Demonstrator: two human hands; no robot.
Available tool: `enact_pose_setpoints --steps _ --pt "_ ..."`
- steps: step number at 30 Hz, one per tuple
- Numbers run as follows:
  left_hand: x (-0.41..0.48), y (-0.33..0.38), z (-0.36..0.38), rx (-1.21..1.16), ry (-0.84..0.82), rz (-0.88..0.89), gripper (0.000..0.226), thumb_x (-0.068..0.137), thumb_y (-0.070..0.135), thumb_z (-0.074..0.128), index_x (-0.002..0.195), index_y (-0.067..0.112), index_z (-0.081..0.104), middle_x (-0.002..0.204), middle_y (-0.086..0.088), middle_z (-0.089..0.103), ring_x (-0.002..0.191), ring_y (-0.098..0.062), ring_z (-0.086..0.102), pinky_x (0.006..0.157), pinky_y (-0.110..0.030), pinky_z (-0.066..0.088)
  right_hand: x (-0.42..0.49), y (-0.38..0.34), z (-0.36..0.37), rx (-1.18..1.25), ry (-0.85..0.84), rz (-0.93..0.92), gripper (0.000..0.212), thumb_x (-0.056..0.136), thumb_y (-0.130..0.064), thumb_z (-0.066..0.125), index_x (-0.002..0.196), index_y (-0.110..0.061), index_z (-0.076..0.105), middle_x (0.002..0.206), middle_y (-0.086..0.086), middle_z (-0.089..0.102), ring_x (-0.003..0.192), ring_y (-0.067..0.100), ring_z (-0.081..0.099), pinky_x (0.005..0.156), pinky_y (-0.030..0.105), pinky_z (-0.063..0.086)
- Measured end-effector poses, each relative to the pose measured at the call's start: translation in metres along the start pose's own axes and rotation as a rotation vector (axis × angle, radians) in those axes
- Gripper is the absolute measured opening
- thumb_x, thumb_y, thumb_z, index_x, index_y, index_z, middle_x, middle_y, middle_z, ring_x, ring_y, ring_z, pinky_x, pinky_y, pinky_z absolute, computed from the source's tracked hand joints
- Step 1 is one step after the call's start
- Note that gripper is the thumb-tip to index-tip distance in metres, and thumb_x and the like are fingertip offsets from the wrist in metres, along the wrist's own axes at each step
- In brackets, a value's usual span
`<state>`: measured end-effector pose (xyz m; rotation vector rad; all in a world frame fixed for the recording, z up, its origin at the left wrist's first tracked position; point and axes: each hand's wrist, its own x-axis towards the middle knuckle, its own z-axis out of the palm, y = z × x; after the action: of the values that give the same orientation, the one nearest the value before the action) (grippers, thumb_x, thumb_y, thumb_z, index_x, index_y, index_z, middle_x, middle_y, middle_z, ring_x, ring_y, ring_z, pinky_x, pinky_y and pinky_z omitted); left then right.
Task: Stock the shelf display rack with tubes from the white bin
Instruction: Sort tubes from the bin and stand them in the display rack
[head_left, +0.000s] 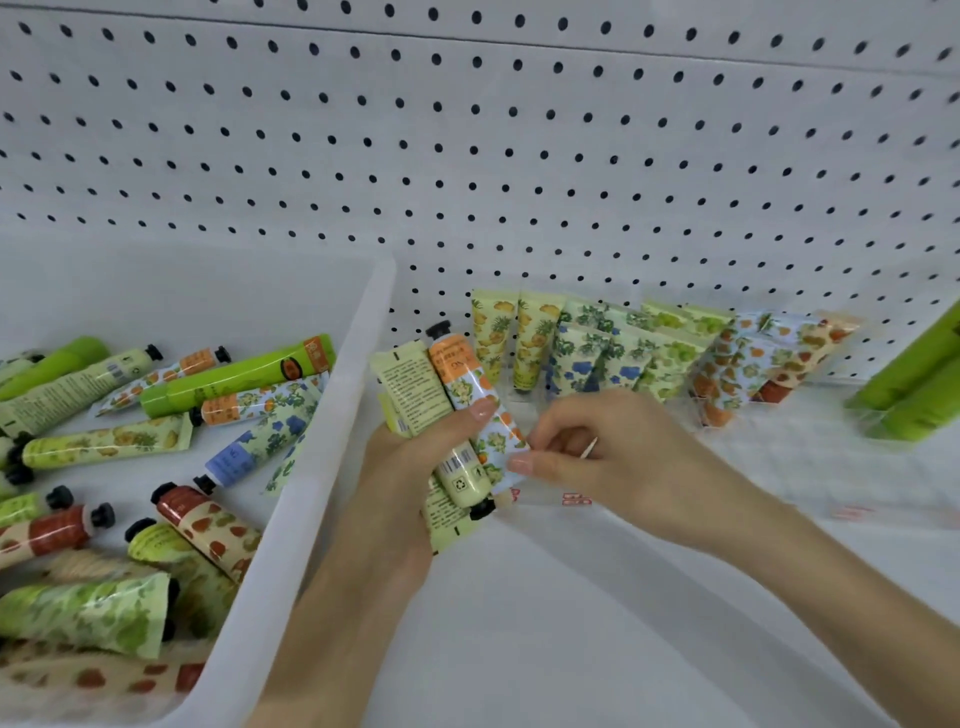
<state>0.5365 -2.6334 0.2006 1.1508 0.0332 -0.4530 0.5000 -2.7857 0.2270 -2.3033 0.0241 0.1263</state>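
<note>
Leftmost, a white translucent plastic bin sits on the white shelf and holds a loose heap of more than a dozen black-capped printed tubes lying at all angles: plain green, pineapple-yellow, blue-flowered, orange-flowered and red-fruited. Just right of its rim the left hand is clamped round a bundle of at least three tubes. One pale back panel carries print too small to read; another shows a barcode and a recycling mark. The right hand, fingers curled, pinches the flat end of the orange-and-blue flowered tube in that bundle. Behind the hands, against the white pegboard wall, a clear display rack holds tubes standing cap down in sorted groups: two pineapple-yellow tubes, then blue-flowered tubes, green-grape tubes and orange-fruit tubes, whose counts blur together. Red lettering on the rack's front lip is illegible. Farthest right, plain green tubes lean in a clear holder.
</note>
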Motion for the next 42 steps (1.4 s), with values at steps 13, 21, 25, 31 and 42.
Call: enact_pose_setpoints --steps 13,21,25,31,42 --pt "0.0 -0.018 0.027 -0.051 0.017 0.0 0.028 0.062 0.023 0.073 0.09 0.021 0.069 0.075 -0.001 0.069 0.063 -0.013 0.065 0.053 -0.027 0.055 -0.058 0.043 -0.027 0.588 0.271 0.106 0.015 0.081 -0.014 0.066 0.074 -0.004 0.058 0.067 0.008 0.059 0.064 0.026 0.07 0.049 0.027 0.053" --pt "-0.012 -0.048 0.056 0.119 -0.017 -0.12 0.041 0.061 0.024 0.078 0.101 0.018 0.07 0.079 -0.008 0.07 0.061 -0.02 0.065 0.055 -0.034 0.057 -0.088 0.074 -0.041 0.757 0.507 0.14 0.018 0.072 -0.017 0.069 0.081 -0.001 0.065 0.073 0.01 0.07 0.066 0.018 0.069 0.064 0.021 0.055" --pt "-0.018 -0.064 0.081 0.091 -0.039 -0.149 0.042 0.055 0.022 0.077 0.096 0.018 0.07 0.075 -0.005 0.071 0.059 -0.014 0.066 0.048 -0.028 0.053 -0.097 0.077 -0.059 0.682 0.503 0.102 0.02 0.067 -0.018 0.072 0.084 -0.008 0.071 0.07 0.002 0.071 0.061 0.008 0.065 0.063 0.015 0.051" --pt "-0.018 -0.082 0.118 0.091 -0.173 -0.142 0.056 0.063 0.018 0.075 0.115 0.004 0.061 0.087 -0.009 0.074 0.071 -0.017 0.067 0.052 -0.027 0.053 -0.099 0.092 -0.12 0.487 0.601 0.0 0.006 0.083 -0.005 0.066 0.088 -0.008 0.067 0.066 -0.006 0.07 0.06 0.005 0.064 0.057 0.016 0.05" --pt "-0.018 -0.104 0.126 0.154 -0.311 -0.195 0.048 0.07 0.016 0.068 0.113 -0.003 0.058 0.097 -0.013 0.074 0.082 -0.021 0.072 0.064 -0.027 0.055 -0.042 0.143 -0.136 0.086 0.636 -0.028 0.013 0.082 -0.012 0.071 0.09 -0.02 0.064 0.079 0.001 0.069 0.066 0.01 0.069 0.068 0.036 0.058"
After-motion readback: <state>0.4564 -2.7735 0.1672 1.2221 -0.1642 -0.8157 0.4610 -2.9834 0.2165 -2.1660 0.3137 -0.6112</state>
